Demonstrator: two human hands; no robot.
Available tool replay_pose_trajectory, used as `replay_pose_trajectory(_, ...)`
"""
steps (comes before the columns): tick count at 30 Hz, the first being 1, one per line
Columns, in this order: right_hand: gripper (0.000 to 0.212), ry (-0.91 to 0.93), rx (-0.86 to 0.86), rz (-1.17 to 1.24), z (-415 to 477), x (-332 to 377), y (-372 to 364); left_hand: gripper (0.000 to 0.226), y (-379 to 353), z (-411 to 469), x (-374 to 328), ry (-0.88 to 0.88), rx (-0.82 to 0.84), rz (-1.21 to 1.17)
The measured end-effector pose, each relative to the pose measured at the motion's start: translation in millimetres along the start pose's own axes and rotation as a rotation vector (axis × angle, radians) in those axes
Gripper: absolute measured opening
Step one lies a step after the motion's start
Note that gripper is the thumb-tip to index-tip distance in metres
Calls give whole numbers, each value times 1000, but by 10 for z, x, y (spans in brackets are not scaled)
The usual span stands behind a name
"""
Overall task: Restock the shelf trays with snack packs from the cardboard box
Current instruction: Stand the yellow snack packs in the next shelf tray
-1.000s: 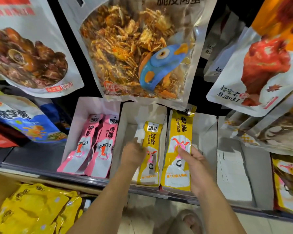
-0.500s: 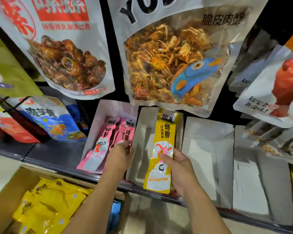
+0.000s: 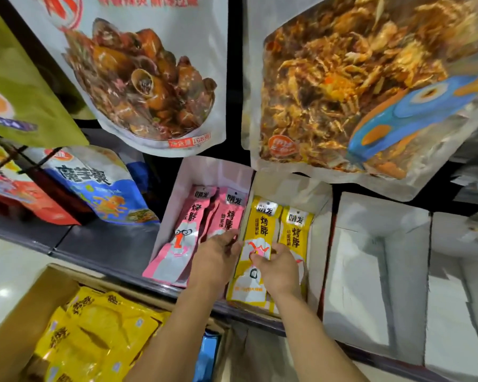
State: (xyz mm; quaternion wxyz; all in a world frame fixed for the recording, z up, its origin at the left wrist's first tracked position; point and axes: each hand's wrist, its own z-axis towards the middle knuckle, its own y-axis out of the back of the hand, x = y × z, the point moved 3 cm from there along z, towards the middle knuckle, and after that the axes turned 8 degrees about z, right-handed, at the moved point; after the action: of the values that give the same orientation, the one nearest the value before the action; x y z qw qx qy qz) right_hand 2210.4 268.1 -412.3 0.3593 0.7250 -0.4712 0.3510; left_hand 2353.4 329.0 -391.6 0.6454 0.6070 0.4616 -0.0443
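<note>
Two long yellow snack packs lie side by side in a white shelf tray (image 3: pixel 320 197). My right hand (image 3: pixel 276 267) rests on the left yellow pack (image 3: pixel 260 232), its fingers curled onto the pack's middle. The right yellow pack (image 3: pixel 295 230) lies beside it, partly under my wrist. My left hand (image 3: pixel 218 257) holds the left edge of the same yellow pack at the tray's divider. Two pink snack packs (image 3: pixel 188 235) fill the tray to the left. A cardboard box (image 3: pixel 25 307) at lower left holds several yellow packs (image 3: pixel 94 334).
Two white trays (image 3: pixel 375 271) stand to the right with nothing in them. Large hanging snack bags (image 3: pixel 342 86) overhang the shelf just above the trays. A blue bag (image 3: pixel 100 188) and a red bag stand on the shelf at left. A blue item (image 3: pixel 207 351) lies beside the box.
The view has swung left and closer. The yellow pack in my right hand has gone down into the tray beside the other yellow pack. My left hand moved from the pink packs to its edge.
</note>
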Motion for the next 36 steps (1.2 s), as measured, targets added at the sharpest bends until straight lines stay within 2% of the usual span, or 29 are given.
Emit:
replay_pose_trajectory(4,23,122,-31,-330,45,-101,-35,38,-9,-37,5,22,16,-21)
replay_pose_trajectory(6,24,141,-37,-465,46,-99,-50,35,0,-63,-10,20,38,-12)
replay_pose_trajectory(12,61,107,-3,-533,-100,70,-62,36,187,-268,-45,28,11,82)
replay_pose_trajectory(14,63,134,18,-621,-215,140,-51,35,298,-345,-26,10,-28,163)
replay_pose_trajectory(18,53,258,32,-868,-540,347,-3,41,593,-579,7,8,-80,389)
replay_pose_trajectory(21,49,364,95,-988,-787,476,-37,37,834,-864,53,-16,-148,592)
replay_pose_trajectory(26,54,534,168,-1087,-1274,641,-295,41,1195,-1389,364,86,-139,694)
replay_pose_trajectory(29,52,634,223,-1110,-1569,640,-538,48,1372,-1699,561,179,-78,743)
replay_pose_trajectory(32,51,692,311,-1161,-1823,573,-815,57,1517,-1975,770,261,-45,736)
replay_pose_trajectory(36,53,790,401,-1241,-2110,462,-1162,53,1658,-2236,1099,382,-13,685)
